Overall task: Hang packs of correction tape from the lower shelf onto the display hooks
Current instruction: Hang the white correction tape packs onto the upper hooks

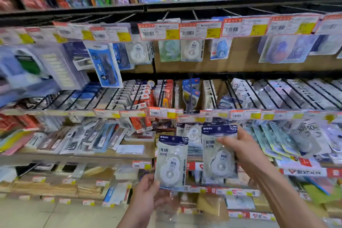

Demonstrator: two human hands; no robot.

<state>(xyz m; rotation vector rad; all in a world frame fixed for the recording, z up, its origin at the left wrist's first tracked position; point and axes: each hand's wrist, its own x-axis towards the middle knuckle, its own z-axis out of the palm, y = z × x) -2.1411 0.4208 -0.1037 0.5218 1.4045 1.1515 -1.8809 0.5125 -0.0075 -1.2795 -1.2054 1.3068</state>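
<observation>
Stationery shelves hung with blister packs fill the background. Near centre, the left hand pinches the bottom edge of an upright correction tape pack, thumb in front, fingers curled behind. Just right, the right hand clamps a second pack by its right side.

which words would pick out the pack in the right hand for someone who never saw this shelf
On the wall of stationery shelves, look low and centre, where two hands hold up clear packs with dark blue headers. The right pack is the one in the right hand. Unlike the left pack in the left hand, it is held higher, with fingers across its front.
</observation>
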